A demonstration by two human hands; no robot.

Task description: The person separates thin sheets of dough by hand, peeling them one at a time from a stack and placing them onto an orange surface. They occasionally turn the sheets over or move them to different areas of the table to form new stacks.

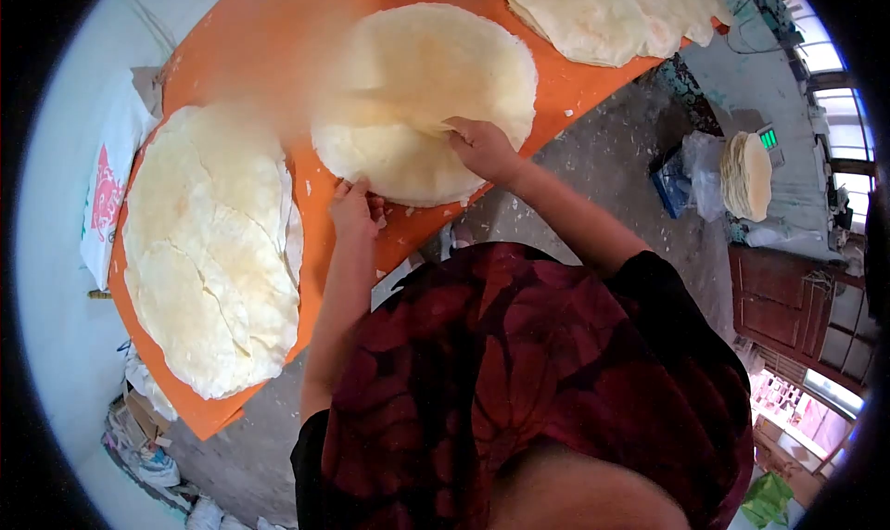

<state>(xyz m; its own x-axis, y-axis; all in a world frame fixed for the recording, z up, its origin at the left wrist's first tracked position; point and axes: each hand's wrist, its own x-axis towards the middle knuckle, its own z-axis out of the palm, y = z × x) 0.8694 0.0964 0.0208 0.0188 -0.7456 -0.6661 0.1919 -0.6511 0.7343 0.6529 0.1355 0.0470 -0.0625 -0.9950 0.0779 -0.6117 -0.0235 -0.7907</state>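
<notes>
A round stack of thin, pale flatbreads (426, 57) lies on the orange tabletop in front of me. My right hand (482, 150) is over its right side, thumb and fingers pinched on a raised fold of the top flatbread. At the near left rim of the stack is my left hand (357, 207), its fingers partly curled and the fingertips at the flatbread's edge. A crease runs across the top sheet to the left of my right hand. Part of the stack's far left side is blurred.
Another flatbread pile (213, 252) covers the left end of the orange table (315, 205). More flatbreads (593, 15) lie at the far right edge. Across the floor, a tall stack of round flatbreads (746, 178) stands near a green-lit display (769, 139). A white printed bag (111, 187) leans at the left wall.
</notes>
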